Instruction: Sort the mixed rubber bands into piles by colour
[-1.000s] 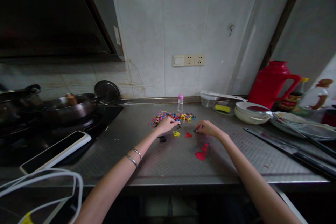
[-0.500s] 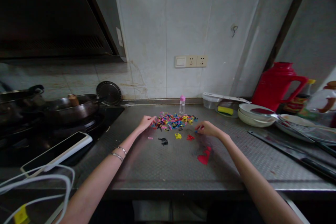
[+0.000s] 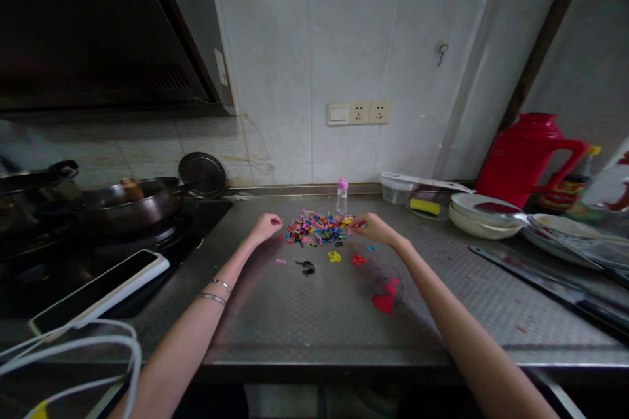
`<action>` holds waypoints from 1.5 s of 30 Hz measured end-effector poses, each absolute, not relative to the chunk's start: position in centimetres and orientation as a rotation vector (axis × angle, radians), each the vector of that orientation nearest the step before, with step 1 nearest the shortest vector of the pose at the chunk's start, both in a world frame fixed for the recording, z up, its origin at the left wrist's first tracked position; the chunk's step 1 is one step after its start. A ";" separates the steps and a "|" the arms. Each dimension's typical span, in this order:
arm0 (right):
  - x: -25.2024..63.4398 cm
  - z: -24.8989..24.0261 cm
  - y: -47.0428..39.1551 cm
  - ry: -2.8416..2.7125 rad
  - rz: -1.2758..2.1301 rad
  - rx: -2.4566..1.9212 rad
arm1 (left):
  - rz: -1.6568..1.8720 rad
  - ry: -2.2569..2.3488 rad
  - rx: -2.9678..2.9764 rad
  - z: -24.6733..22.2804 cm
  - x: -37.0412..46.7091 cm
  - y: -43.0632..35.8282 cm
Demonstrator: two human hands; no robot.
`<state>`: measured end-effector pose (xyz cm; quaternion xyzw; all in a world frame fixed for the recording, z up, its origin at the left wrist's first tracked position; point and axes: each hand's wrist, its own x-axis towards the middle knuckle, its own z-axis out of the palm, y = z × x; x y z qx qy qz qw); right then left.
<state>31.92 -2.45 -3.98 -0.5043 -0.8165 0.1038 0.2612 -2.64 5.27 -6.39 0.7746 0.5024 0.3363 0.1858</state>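
A heap of small colourful rubber bands [image 3: 319, 230] lies on the metal counter. At its left edge is my left hand [image 3: 266, 226], thumb and fingertips pinched; what they hold, if anything, is too small to make out. My right hand [image 3: 377, 229] reaches into the heap's right end, fingertips closed together among the bands. In front lie small sorted groups: black bands [image 3: 307, 268], yellow bands [image 3: 334, 256] and red bands [image 3: 358, 260]. A single pink band [image 3: 281, 261] and a blue band [image 3: 370, 249] lie apart. Nearer me is a clear bag with red heart shapes [image 3: 386, 300].
Behind the heap stands a small pink-capped bottle [image 3: 342, 196]. Bowls [image 3: 484, 226], a yellow sponge [image 3: 425, 207], a long knife [image 3: 531, 285] and a red thermos [image 3: 523, 160] are at right. Left are a pan [image 3: 130, 206] on the stove and a white device [image 3: 101, 291] with cables.
My right hand has moved left to the heap, leaving a blue band on the counter. My left hand has drawn slightly left, away from the bands.
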 end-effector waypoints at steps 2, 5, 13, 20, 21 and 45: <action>31.4 -4.1 -1.9 -2.213 0.310 -1.349 | 0.865 1.420 2.222 -5.9 -3.2 4.9; 30.8 -4.4 -1.2 -2.212 0.330 -1.359 | 0.725 1.416 2.232 -5.5 -3.9 4.3; 30.6 -5.9 -1.4 -2.227 0.295 -1.366 | 0.497 1.437 2.261 -5.6 -3.8 3.9; 31.2 -6.4 -1.9 -2.199 0.303 -1.412 | 0.425 1.488 2.291 -5.7 -3.2 3.6; 31.3 -6.4 -1.9 -2.186 0.297 -1.425 | 0.432 1.492 2.294 -5.7 -3.2 3.6; 30.7 -6.6 -2.4 -2.128 0.186 -1.561 | 0.484 0.842 2.563 -4.4 11.9 -5.6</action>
